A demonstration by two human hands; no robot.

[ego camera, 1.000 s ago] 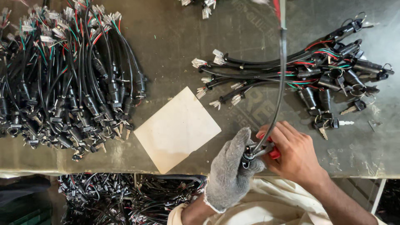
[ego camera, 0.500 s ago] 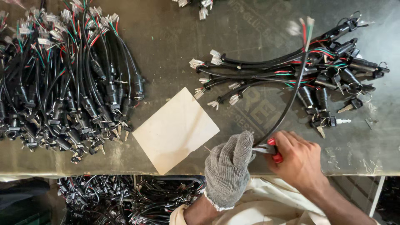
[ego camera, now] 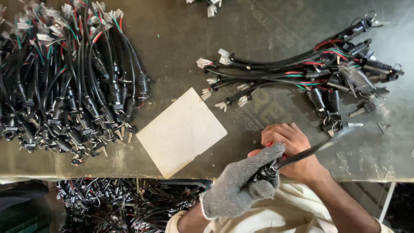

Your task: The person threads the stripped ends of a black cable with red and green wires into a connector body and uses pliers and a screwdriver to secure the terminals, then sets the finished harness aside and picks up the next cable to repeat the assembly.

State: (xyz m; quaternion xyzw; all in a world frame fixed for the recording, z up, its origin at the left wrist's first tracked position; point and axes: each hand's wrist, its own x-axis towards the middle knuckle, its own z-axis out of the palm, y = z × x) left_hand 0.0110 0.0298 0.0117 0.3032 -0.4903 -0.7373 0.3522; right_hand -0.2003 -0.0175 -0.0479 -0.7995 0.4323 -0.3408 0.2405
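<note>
My left hand [ego camera: 248,179], in a grey knit glove, grips the black plug end of a cable assembly [ego camera: 302,156] at the table's front edge. Its black sleeved cable runs out to the right, blurred, toward the right-hand pile. My bare right hand [ego camera: 291,149] lies just behind the glove and closes on a small red-handled tool, which shows only as a red tip [ego camera: 269,144]. Both hands touch each other over the plug.
A large heap of black cable assemblies [ego camera: 64,82] with keys covers the left of the metal table [ego camera: 181,51]. A smaller pile [ego camera: 319,73] lies at the right. A cream card square [ego camera: 181,131] sits in the middle. More cables fill a bin [ego camera: 125,205] below.
The held cable has swung down, from upright a second ago to lying low toward the right. Both hands stayed at the table's front edge.
</note>
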